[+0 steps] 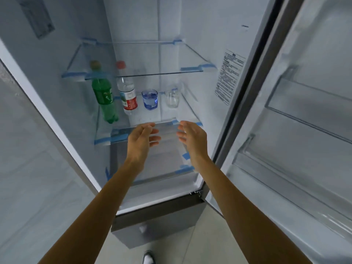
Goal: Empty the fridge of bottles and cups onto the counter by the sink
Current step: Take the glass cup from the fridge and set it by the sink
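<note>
The fridge stands open in front of me. On its middle glass shelf [106, 130] stand, from left to right, a green bottle [103, 98], a clear water bottle [127, 92] with a red cap and red label, a blue glass cup [150, 99] and a clear glass cup [172, 99]. My left hand [142, 139] and my right hand [192, 138] are both held out just in front of that shelf's front edge, palms facing each other, fingers apart, holding nothing. Neither hand touches any bottle or cup.
An upper glass shelf [144, 73] sits above the bottles and cuts across their tops. The open fridge door [304, 121] with clear door bins is on the right. A grey lower drawer front [158, 223] juts out below my arms. A shoe [148, 258] shows on the floor.
</note>
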